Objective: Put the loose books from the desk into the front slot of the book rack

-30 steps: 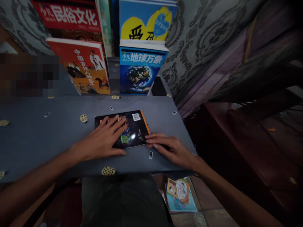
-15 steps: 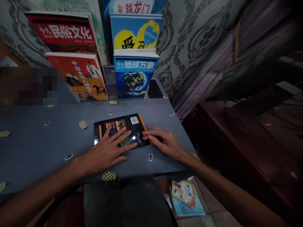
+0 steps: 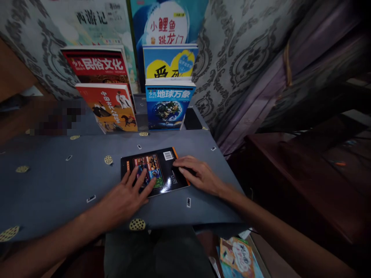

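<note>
A thin black book with an orange spine edge lies flat on the table, cover closed. Its face shows a white barcode box and a block of small coloured pictures. My left hand rests on the lower left of this face, fingers spread over the pictures and holding nothing. At the book's right edge is my right hand, its fingers loosely bent and reaching onto the cover, the thumb a little apart from them. Glare shows on the glossy cover between the hands.
Several books stand upright at the back, among them an orange one and a blue globe one. A dark phone-like slab lies beside them. Below the table's right front are more books. A dark red cabinet stands at right.
The view has tilted up, showing more of the standing books. My left hand has slid left and toward me across the cover. My right hand's fingers have parted slightly from the thumb.
</note>
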A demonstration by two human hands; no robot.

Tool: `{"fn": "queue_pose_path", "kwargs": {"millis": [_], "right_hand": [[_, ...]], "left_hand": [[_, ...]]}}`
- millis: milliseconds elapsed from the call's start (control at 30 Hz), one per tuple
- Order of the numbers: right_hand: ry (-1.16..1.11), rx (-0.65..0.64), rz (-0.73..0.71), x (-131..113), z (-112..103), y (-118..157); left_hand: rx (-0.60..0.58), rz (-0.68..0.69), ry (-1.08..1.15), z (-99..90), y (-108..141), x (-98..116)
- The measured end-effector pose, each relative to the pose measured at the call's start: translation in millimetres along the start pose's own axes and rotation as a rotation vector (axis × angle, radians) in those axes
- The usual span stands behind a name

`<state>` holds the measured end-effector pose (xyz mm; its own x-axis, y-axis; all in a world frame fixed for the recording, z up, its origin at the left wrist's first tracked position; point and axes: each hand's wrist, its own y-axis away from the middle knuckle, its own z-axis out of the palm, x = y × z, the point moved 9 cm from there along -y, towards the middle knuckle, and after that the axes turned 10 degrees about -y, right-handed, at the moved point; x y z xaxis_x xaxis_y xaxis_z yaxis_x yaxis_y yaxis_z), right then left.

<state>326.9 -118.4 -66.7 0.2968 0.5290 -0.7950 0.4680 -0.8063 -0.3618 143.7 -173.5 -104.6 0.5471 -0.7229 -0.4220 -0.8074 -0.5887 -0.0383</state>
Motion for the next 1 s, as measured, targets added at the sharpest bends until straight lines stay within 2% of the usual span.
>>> {"fn": "queue_pose_path", "kwargs": {"millis": [133,267,400,533,600,700,767,833,900,1000], "right_hand": [[-0.038,-0.010,0.051,10.4,-1.4,-21.1],[-0.240,0.105,0.219,32.7,-7.5,-28.4],[-0.506,0.269,0.307,53.2,-13.7,-23.8],[-0.683,0.412,0.263,59.6,-23.9,-22.2],[-0.746,0.456,0.260,60.0,-27.0,-22.4],[-0.765,0.444,0.312,58.2,-25.0,-22.3],[-0.743,0.405,0.354,56.1,-21.3,-21.0],[-0.730,0.367,0.395,55.5,-17.1,-18.2],[-0.712,0.306,0.437,56.2,-10.5,-14.8],[-0.631,0.164,0.483,56.2,3.2,-9.8]], "left_hand": [[0.047,0.110,-0.097,-15.3,0.9,8.7],[0.061,0.128,-0.003,-34.9,0.6,-12.0],[0.052,-0.028,0.271,-60.0,-4.1,-55.1],[0.230,-0.261,0.578,-93.4,-6.2,-96.0],[0.274,-0.364,0.738,-98.7,-7.0,-111.0],[0.213,-0.484,1.047,-79.2,-11.7,-126.1],[0.093,-0.516,1.306,-50.0,-17.9,-128.0],[-0.050,-0.510,1.467,-18.6,-25.0,-126.5],[-0.127,-0.438,1.496,4.1,-34.1,-127.2],[-0.218,-0.301,1.398,27.8,-49.4,-129.6]]}}
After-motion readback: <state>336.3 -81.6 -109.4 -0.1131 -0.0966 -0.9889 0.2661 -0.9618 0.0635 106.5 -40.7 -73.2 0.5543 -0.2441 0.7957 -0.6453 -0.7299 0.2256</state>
